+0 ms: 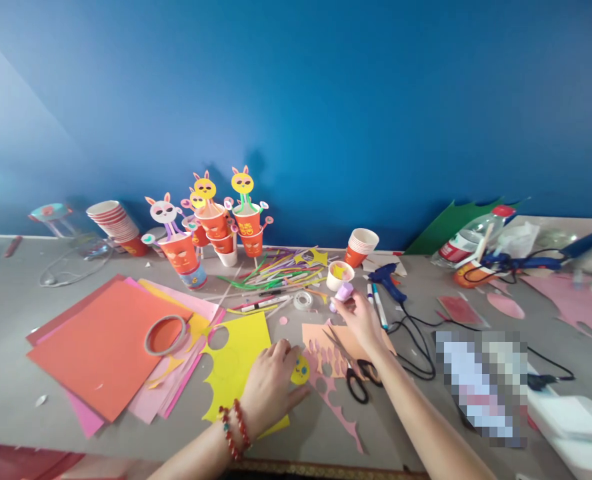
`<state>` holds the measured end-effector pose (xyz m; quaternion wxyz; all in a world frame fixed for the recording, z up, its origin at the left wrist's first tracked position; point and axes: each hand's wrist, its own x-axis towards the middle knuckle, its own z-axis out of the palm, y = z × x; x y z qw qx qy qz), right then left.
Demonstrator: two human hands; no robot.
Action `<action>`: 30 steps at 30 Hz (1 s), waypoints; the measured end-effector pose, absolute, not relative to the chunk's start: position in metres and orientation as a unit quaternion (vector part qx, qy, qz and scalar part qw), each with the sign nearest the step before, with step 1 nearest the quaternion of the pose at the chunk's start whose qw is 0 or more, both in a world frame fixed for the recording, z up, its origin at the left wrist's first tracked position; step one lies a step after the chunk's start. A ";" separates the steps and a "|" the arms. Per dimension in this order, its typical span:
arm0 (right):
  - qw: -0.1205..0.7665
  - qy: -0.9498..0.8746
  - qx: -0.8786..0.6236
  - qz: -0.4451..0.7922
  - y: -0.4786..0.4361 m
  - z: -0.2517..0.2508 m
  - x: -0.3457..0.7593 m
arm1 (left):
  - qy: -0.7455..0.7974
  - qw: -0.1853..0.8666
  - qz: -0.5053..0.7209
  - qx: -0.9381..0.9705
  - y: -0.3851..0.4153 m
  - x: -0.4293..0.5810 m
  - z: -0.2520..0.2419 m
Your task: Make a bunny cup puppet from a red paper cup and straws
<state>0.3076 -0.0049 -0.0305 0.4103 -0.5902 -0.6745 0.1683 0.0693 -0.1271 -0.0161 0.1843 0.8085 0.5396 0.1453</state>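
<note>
Pinched in your right hand (360, 321), beyond the scissors (357, 380), is a small purple piece (344, 292), held up with the arm stretched forward. Your left hand (271, 385) lies flat, fingers spread, and pins a yellow paper face (301, 370) just left of the scissors, probably to stop it sliding.

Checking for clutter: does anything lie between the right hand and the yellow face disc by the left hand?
Only flat things: scissors and a peach paper sheet lie between the right hand, which holds a purple piece, and the yellow face disc. The left hand touches the disc.
</note>
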 end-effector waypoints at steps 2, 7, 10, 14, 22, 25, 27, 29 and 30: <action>0.399 -0.699 -0.573 0.154 -0.015 -0.017 0.304 | 0.528 0.179 0.178 0.811 -0.127 0.062 -0.009; 0.278 -0.815 -0.448 0.240 -0.056 0.026 0.281 | 0.465 0.107 0.281 0.833 -0.114 0.040 0.026; 0.229 -0.831 -0.400 0.310 -0.074 0.040 0.265 | 0.435 0.127 0.298 0.840 -0.101 0.037 0.040; 0.192 -0.828 -0.406 0.337 -0.082 0.044 0.255 | 0.451 0.256 0.325 0.791 -0.094 0.045 0.040; 0.197 -0.849 -0.472 0.131 -0.096 0.030 0.270 | 0.512 0.415 0.473 0.585 -0.069 0.038 0.030; 0.225 -0.816 -0.517 0.130 -0.099 0.020 0.294 | 0.557 0.349 0.528 0.538 -0.043 0.012 0.036; 0.242 -0.783 -0.532 0.212 -0.099 0.014 0.304 | 0.556 0.326 0.489 0.588 -0.034 0.007 0.036; 0.278 -0.743 -0.543 0.276 -0.098 0.008 0.305 | 0.543 0.202 0.296 0.760 -0.032 0.017 0.031; 0.301 -0.724 -0.546 0.297 -0.098 0.005 0.302 | 0.527 0.190 0.260 0.786 -0.032 0.026 0.027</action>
